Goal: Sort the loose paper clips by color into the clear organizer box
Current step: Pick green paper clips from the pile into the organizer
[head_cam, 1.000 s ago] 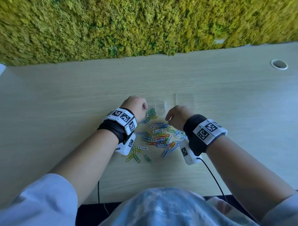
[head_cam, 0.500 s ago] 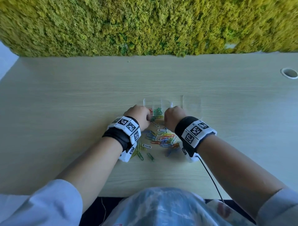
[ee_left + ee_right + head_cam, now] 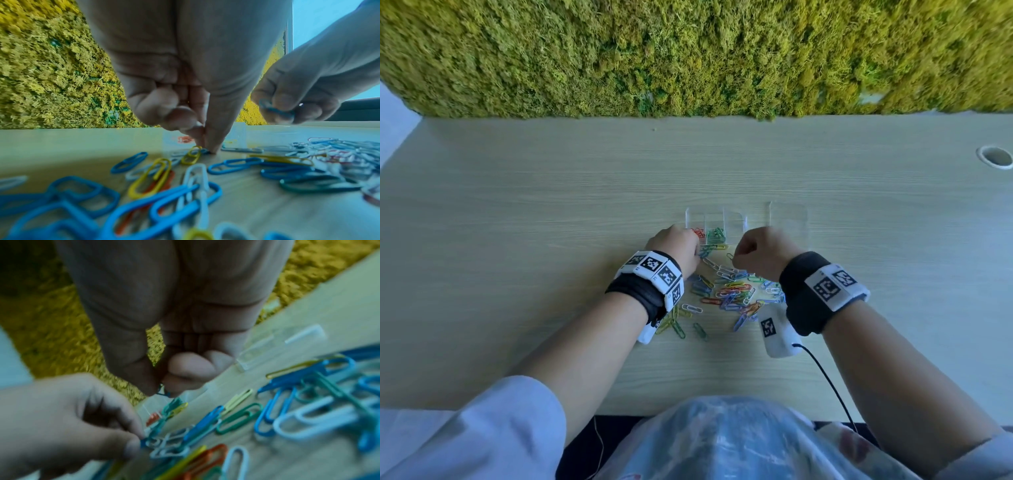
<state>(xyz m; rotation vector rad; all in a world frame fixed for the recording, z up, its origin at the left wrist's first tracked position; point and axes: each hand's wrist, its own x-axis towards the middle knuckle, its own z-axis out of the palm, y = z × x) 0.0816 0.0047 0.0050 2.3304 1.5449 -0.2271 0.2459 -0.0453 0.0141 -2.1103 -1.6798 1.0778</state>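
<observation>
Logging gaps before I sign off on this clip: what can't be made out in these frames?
- Head view: both hands' fingertips are hidden behind the left hand and right hand.
- Head view: the organizer box is clear; its right compartments' contents are unreadable.
- Right wrist view: motion blur; the pinched blue clip shows only as a sliver.

Your left hand (image 3: pixel 676 251) hides part of the organizer box (image 3: pixel 714 219) and its red clips (image 3: pixel 699 233). The right wrist view is blurred, and the clip (image 3: pixel 163 391) between those fingers barely shows.

Colored paper clips (image 3: pixel 732 294) lie scattered beside the clear organizer box (image 3: pixel 736 219).
</observation>
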